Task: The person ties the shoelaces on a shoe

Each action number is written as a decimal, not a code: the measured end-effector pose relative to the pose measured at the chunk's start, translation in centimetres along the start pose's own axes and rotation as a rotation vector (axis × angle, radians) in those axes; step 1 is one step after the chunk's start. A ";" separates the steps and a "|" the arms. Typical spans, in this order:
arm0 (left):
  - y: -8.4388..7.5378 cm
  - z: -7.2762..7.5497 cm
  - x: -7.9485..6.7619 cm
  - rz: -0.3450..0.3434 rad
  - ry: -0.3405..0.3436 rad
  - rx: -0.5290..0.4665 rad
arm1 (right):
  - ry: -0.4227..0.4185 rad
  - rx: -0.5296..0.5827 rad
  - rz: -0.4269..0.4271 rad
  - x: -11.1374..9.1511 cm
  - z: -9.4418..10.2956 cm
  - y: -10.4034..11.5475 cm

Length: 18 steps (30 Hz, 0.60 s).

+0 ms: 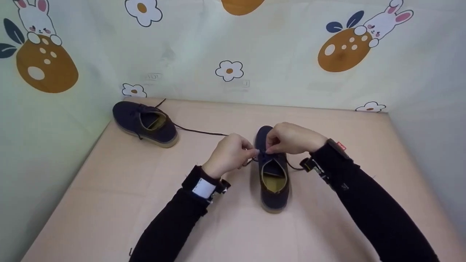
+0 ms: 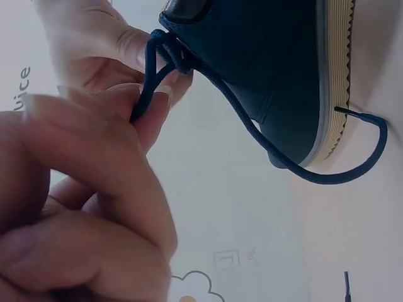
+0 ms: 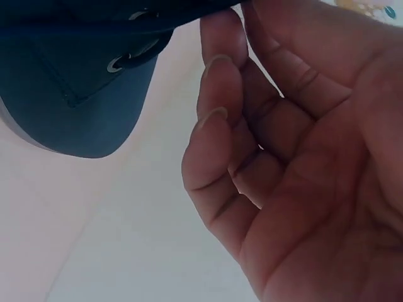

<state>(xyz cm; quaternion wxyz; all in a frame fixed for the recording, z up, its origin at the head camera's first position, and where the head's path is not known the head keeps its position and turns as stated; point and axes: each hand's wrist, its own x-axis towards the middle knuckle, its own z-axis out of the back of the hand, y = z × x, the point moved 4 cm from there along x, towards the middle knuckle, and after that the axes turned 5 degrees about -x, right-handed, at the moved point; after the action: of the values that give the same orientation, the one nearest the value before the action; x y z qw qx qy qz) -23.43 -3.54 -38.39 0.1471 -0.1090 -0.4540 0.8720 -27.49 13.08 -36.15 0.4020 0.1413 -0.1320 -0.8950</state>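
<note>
A dark navy shoe (image 1: 275, 203) stands upright on the table, toe pointing away, with both hands over its lacing. My left hand (image 1: 230, 153) comes in from the left and pinches a loop of the dark shoelace (image 2: 150, 69) between thumb and fingers. From the right, my right hand (image 1: 296, 139) pinches the lace close to the knot, its other fingers (image 3: 211, 148) curled loosely below. In the left wrist view one lace end hangs in a curve past the shoe's ribbed sole (image 2: 334, 82). Metal eyelets (image 3: 114, 64) show in the right wrist view.
A matching navy shoe (image 1: 125, 122) sits at the back left of the pinkish table (image 1: 120, 218), its long lace (image 1: 200, 131) trailing toward the left hand. A printed curtain (image 1: 276, 72) with rabbits and flowers borders the table at the back and sides.
</note>
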 end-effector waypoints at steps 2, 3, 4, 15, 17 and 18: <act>0.0 0.0 0.0 -0.006 -0.006 0.003 | 0.029 -0.004 0.006 0.4 0.0 0.1; 0.0 0.0 0.0 -0.011 -0.008 0.001 | 0.045 0.000 0.003 0.6 0.0 0.2; -0.1 0.0 0.0 -0.019 -0.011 0.003 | 0.061 0.003 0.002 0.7 0.0 0.1; -0.5 0.1 -0.2 -0.057 -0.019 -0.013 | 0.171 -0.123 0.080 0.6 0.3 1.4; -0.5 0.1 -0.3 -0.059 -0.022 -0.019 | 0.182 -0.182 0.081 0.6 0.4 1.8; -0.5 0.1 -0.3 -0.062 -0.025 -0.020 | 0.187 -0.212 0.076 0.5 0.4 1.9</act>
<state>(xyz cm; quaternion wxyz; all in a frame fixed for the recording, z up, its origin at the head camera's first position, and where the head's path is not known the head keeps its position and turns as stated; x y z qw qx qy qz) -23.10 -3.42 -37.89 0.1673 -0.0855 -0.4675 0.8638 -26.67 11.48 -35.19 0.4588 0.1759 -0.0041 -0.8709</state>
